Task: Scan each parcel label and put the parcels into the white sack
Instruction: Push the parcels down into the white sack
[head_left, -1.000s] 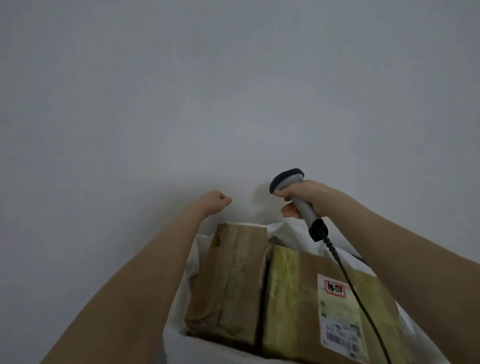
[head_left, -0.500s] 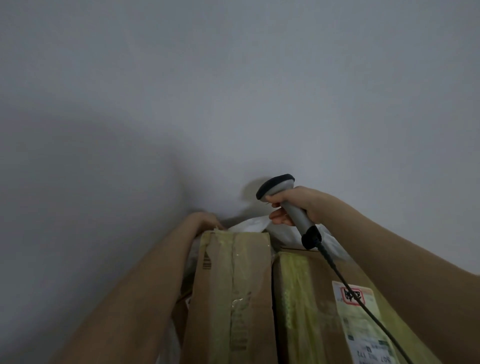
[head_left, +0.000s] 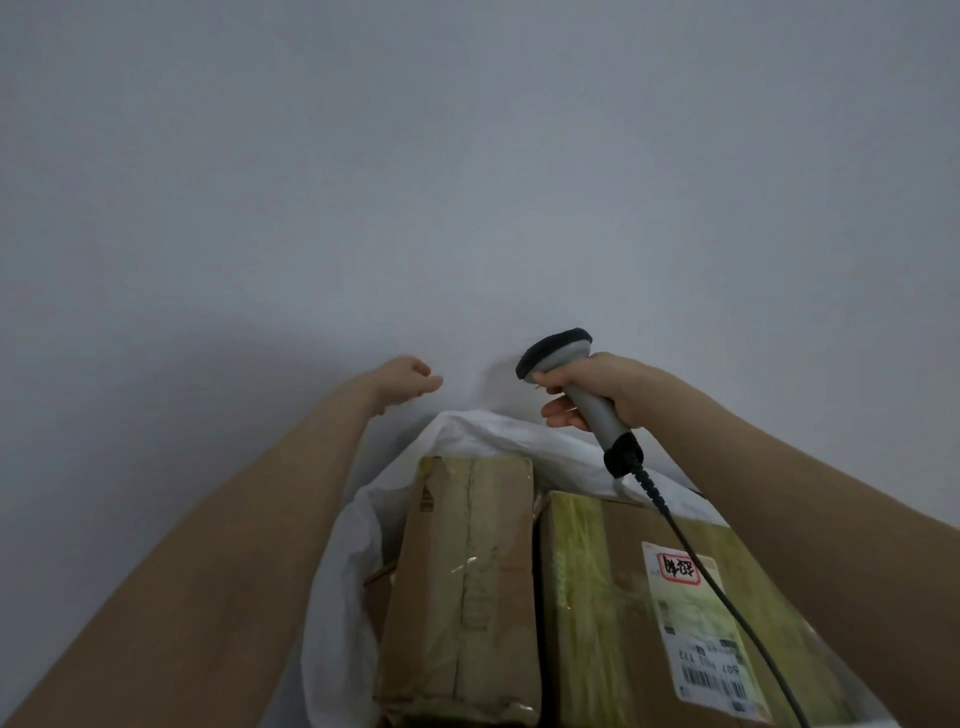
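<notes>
head view. two bare forearms reach forward over a white sack (head_left: 343, 597) that stands open against a plain pale wall (head_left: 467, 182).

left hand (head_left: 408, 379): raised above the far left rim of the sack, close to the wall. released, fingers loosely bent, nothing in it. it touches neither sack nor parcel.

right hand (head_left: 608, 387): grasping a grey handheld scanner (head_left: 597, 415) by the handle, fingers wrapped round it. the scanner's dark head is uppermost and faces left, toward the left hand. a black cable (head_left: 727, 597) leaves the foot of the handle and runs down across the right parcel to the lower edge of the frame.

parcels: two brown cardboard parcels stand side by side inside the sack, touching or nearly so along a dark seam. the left parcel (head_left: 467, 582) is narrower, taped lengthwise, and creased. the right parcel (head_left: 613, 623) is wider, with yellowish tape along its left edge. it carries a white shipping label (head_left: 696, 623) on its top face, with a red stamp at the upper end and a barcode at the lower end. the cable crosses the label's right side.

sack: its thin white material rises behind the parcels and folds down along the left side of the left parcel. the near rim is out of frame.
</notes>
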